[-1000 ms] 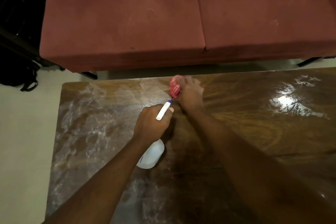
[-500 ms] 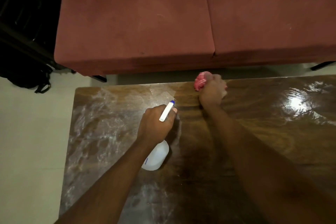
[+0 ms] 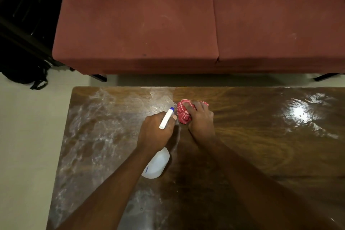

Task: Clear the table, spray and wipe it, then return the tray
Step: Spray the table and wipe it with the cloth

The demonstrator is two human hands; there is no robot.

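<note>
Cloth (image 3: 183, 113): red checked rag, balled up under the right hand (image 3: 201, 120). The right fingers (image 3: 191, 106) curl over the top of it and press it onto the worktop (image 3: 261, 145) near the far edge.
Cloth handling: soft, light, no shape of its own, likely damp. Best bunched in the palm, as here, so no loose corner drags.
Spray bottle (image 3: 156, 164): white with a blue-tipped nozzle (image 3: 167, 117). The left hand (image 3: 154, 133) grips the neck, left fingers (image 3: 174, 117) wrapped round the trigger head. The body hangs below the wrist on the near side; can't tell if its base touches the worktop.
Bottle handling: rigid thin plastic. Weight depends on fill, and the fill level isn't readable. Probably slick if wet. The neck under the head is the right hold.
Gap: nozzle tip sits just left of the right fingers, almost touching the cloth.
Worktop state: dark glossy wood. Whitish wet film left of the left fingers, cleaner-looking grain right of the right fingers, glare patch far right.
Step (judgement): wipe stage, filmed side not yet wiped. Tray not in view.
Risk: on wet gloss the cloth may skate instead of scrubbing, so keep palm pressure on.
Surroundings: red sofa (image 3: 149, 24) beyond the fingers across a strip of floor (image 3: 22, 136), black bag (image 3: 24, 76) far left.
</note>
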